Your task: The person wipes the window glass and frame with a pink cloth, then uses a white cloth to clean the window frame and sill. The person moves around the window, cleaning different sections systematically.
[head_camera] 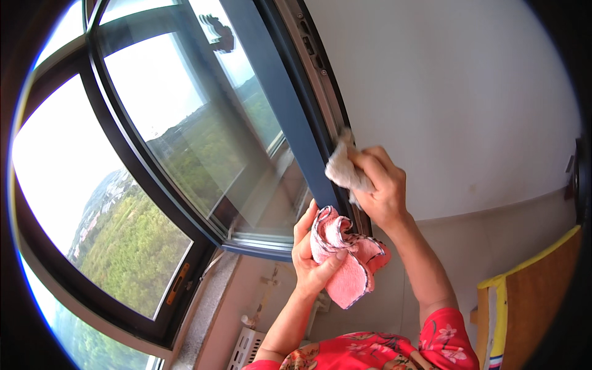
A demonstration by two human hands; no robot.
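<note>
A swung-in window sash with a blue-grey frame [296, 134] and a glass pane [199, 134] stands before me. My left hand [311, 259] is at the sash's lower corner, holding a folded pink cloth [349, 275] with dark edging under the thumb. The fingertips of that hand touch the frame. My right hand [381, 185] grips a crumpled whitish cloth [344, 169], somewhat blurred, against the sash's outer edge [319, 76], where metal lock fittings show. Part of that cloth is hidden behind the fingers.
A dark fixed window frame [115, 159] and a speckled stone sill [206, 310] lie left. Below the sill is a white slotted cover [245, 347]. A white wall [453, 101] rises right, above a tiled floor [481, 249]. A wooden panel with yellow edging [541, 296] stands lower right.
</note>
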